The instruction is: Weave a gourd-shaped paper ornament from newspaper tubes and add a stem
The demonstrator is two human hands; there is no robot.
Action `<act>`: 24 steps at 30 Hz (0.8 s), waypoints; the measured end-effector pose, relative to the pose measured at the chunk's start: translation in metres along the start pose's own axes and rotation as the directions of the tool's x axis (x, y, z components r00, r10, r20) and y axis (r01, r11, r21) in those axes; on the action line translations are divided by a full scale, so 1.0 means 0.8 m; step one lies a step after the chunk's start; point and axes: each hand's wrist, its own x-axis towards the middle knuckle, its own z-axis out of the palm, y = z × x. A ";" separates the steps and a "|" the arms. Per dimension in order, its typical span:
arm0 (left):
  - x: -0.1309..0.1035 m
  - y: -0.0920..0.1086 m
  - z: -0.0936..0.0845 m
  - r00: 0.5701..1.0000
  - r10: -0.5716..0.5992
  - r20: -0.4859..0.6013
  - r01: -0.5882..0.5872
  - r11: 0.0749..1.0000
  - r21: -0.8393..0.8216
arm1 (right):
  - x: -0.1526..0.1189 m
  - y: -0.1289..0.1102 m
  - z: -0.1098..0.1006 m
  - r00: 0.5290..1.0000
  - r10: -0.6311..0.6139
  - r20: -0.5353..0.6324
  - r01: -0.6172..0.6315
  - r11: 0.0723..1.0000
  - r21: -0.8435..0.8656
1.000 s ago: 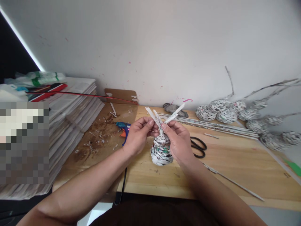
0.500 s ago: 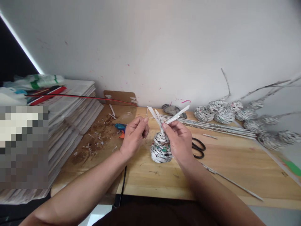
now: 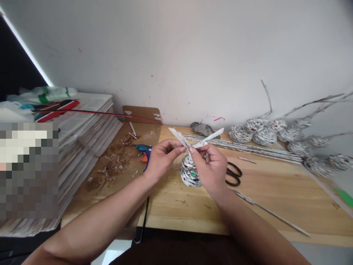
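A small gourd-shaped weave of rolled newspaper [image 3: 189, 173] hangs over the wooden tabletop, its rounded body lowest. Flattened paper strips [image 3: 211, 137] fan out from its top and cross there. My right hand [image 3: 211, 163] pinches the strips at the neck between thumb and fingers. From the other side, my left hand [image 3: 168, 156] is closed with thumb and forefinger at the base of the strips, touching them. Fingers partly hide the neck of the weave. Just right of my right hand lie the black handles of scissors [image 3: 234, 173].
Several finished paper weaves [image 3: 263, 134] with long stems stand against the wall at right. Long paper tubes [image 3: 248, 148] lie along the back. A blue glue gun [image 3: 143, 149] rests on a cardboard sheet [image 3: 110, 180] with scraps. Stacked newspapers [image 3: 91, 125] rise at left.
My left hand has moved right and up to the strips and now pinches them near the neck. The weave has shifted slightly up and right, and the strips cross more widely.
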 end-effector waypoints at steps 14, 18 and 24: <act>0.000 0.006 0.000 1.000 -0.017 -0.023 0.018 0.997 0.070 | 0.008 0.001 -0.004 0.996 0.082 0.033 -0.085 0.986 0.145; 0.004 0.004 -0.003 0.997 -0.068 -0.040 0.071 0.993 0.092 | 0.013 -0.003 -0.004 0.992 0.121 0.045 -0.127 0.974 0.189; 0.007 0.001 -0.004 0.997 -0.076 -0.016 0.077 0.990 0.115 | 0.016 -0.006 -0.005 0.986 0.158 0.052 -0.166 0.961 0.223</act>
